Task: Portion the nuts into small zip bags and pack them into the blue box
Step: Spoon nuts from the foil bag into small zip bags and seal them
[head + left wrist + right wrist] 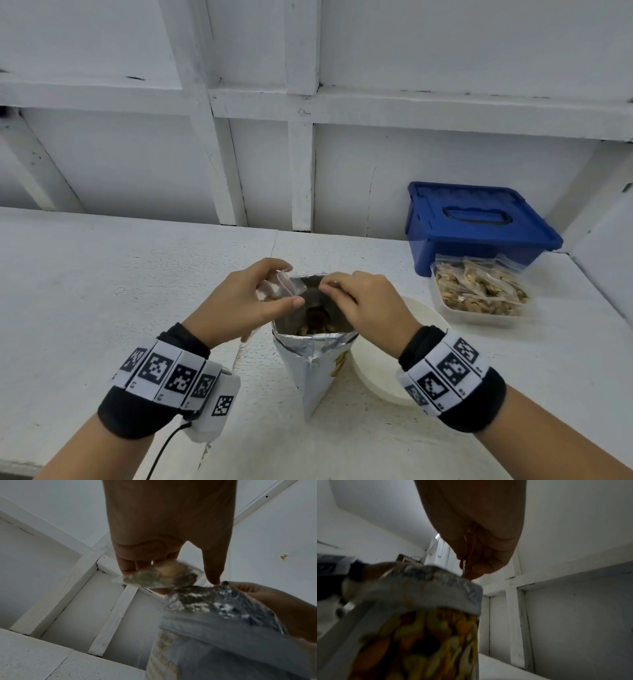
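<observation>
A: What are the hands doing?

B: The left hand (239, 301) pinches a small zip bag (281, 287) between thumb and fingers, held at the left rim of the foil nut pouch (313, 356). The left wrist view shows a few nuts already inside it. The right hand (363, 305) has its fingers curled together over the pouch's mouth, at the far right rim; whether they hold the foil edge, nuts or a utensil, I cannot tell.

A: How should this step go?

B: My judgement: keep the little bag's mouth wide and right above the pouch, so anything dropped falls back in. Don't overfill, or the zip won't press closed.

A: Where does it end up?

B: The blue box (479, 226) stands on the counter (102, 274) far right of the pouch, by the wall, with its lid on. Just in front of the box, a clear tub (479, 294) holds filled bags. A white round lid or dish (404, 363) lies right behind the pouch.

A: Any writing?

B: None readable. The pouch's front shows a blurred picture of nuts; the wristbands (445, 370) carry black-and-white square codes.
</observation>
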The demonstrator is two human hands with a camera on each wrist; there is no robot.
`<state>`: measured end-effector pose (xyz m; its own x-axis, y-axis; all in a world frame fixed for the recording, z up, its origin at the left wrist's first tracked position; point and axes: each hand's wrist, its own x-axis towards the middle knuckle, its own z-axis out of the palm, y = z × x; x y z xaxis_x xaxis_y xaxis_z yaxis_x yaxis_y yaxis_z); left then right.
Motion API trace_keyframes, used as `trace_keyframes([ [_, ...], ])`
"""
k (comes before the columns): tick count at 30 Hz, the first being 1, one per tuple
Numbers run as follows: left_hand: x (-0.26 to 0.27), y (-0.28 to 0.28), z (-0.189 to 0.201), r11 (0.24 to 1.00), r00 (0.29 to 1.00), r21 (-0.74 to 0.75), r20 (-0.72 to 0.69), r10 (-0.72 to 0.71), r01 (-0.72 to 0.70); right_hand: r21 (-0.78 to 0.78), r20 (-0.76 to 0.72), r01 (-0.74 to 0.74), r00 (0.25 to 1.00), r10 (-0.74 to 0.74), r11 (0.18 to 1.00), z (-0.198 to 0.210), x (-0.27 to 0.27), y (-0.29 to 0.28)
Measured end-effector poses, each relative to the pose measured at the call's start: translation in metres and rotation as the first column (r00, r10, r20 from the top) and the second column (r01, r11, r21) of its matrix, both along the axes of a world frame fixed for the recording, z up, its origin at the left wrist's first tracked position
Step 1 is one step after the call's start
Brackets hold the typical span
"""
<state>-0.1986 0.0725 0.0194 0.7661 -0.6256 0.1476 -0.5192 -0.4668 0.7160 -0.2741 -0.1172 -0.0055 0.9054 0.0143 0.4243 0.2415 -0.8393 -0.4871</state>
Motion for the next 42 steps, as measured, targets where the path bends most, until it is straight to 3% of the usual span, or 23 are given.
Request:
trace_keyframes([
  [3,0.001,0.0,-0.002,1.0,1.0,0.002,-0.018,0.024,-0.024,-0.085,-0.054,0.005,0.998,-0.009,0.996,-0.001,0.003,0.002],
  [7,-0.001,-0.001,-0.001,1.0,0.999,-0.01,-0.045,0.013,-0.014,-0.047,-0.135,-0.005,0.991,-0.001,0.999,0.002,0.005,0.001],
  [13,0.0,-0.002,-0.002,1.0,0.999,0.006,-0.038,0.001,0.0,0.251,-0.202,0.093,0.978,-0.042,0.964,0.011,0.004,-0.001],
  [17,-0.001,-0.002,-0.001,1.0,0.999,0.005,-0.038,-0.017,0.017,0.354,-0.199,0.151,0.976,-0.084,0.923,0.018,0.001,-0.006],
  [21,0.0,0.0,-0.001,0.999,0.999,0.003,-0.036,-0.036,0.036,0.486,-0.213,0.261,0.961,-0.176,0.834,0.023,-0.002,-0.019],
  [26,0.001,0.002,0.002,0.998,0.998,0.017,-0.007,-0.068,0.068,0.674,-0.308,0.372,0.927,-0.215,0.639,0.024,-0.008,-0.031],
  [30,0.002,0.006,0.009,0.995,0.997,0.064,0.022,-0.077,0.075,0.774,-0.315,0.378,0.926,-0.208,0.508,0.032,-0.011,-0.036],
  [36,0.004,0.009,0.013,0.969,0.984,0.226,0.127,-0.129,0.098,0.764,-0.206,0.379,0.91,-0.359,0.522,0.039,-0.013,-0.046],
  [42,0.002,0.005,0.011,0.957,0.973,0.275,0.181,-0.141,0.087,0.812,-0.136,0.322,0.916,-0.379,0.488,0.052,-0.015,-0.045],
])
